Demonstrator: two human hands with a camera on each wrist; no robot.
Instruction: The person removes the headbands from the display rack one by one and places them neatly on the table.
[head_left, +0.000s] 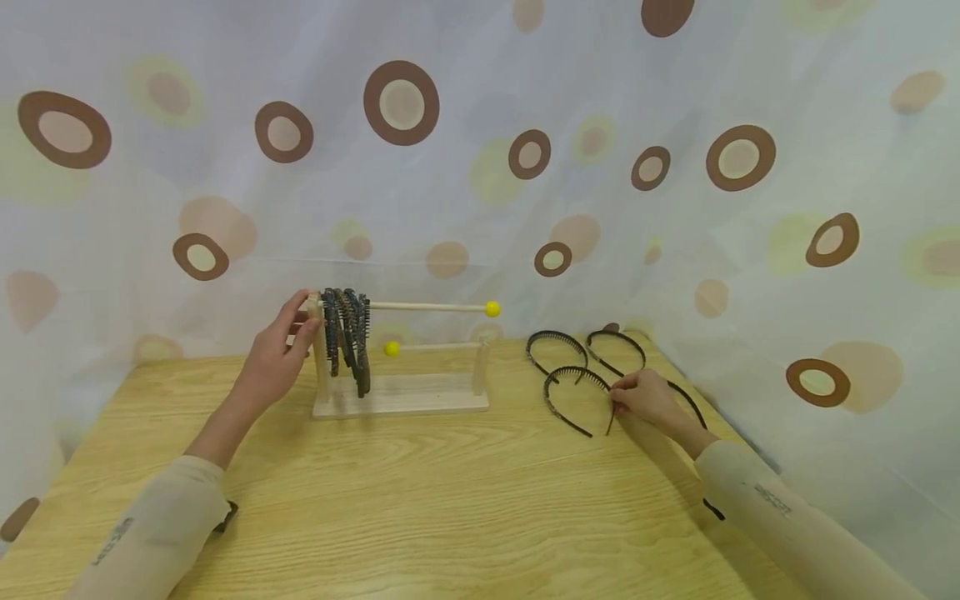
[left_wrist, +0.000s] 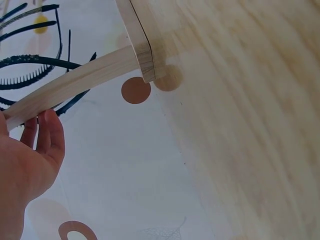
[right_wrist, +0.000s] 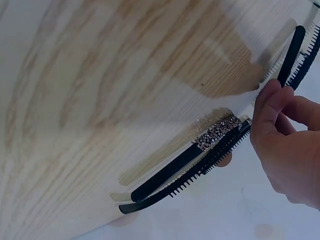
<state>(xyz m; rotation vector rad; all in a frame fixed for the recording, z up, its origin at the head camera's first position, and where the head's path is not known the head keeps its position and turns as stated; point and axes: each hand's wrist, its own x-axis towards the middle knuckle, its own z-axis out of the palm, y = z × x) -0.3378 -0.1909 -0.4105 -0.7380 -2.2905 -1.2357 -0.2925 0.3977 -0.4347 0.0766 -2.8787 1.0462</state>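
Evidently, a black toothed headband [head_left: 576, 368] on the right side of the table [head_left: 450, 517] is being pinched near one end by the right hand [head_left: 651, 398], its tip being left exposed; whether it is being lifted clear of the wood cannot be told. A side post [head_left: 322, 367] of the wooden stand [head_left: 405, 398] is being held by the left hand [head_left: 272, 362]. The band is being judged light and springy, probably of stiff plastic, so only a gentle pinch is being called for, and a hard spread is being regarded as likely to crack it. Its smooth end is being favoured as the place for hold, since snagging is being risked along the teeth, while some twisting is being expected from so thin a leg.
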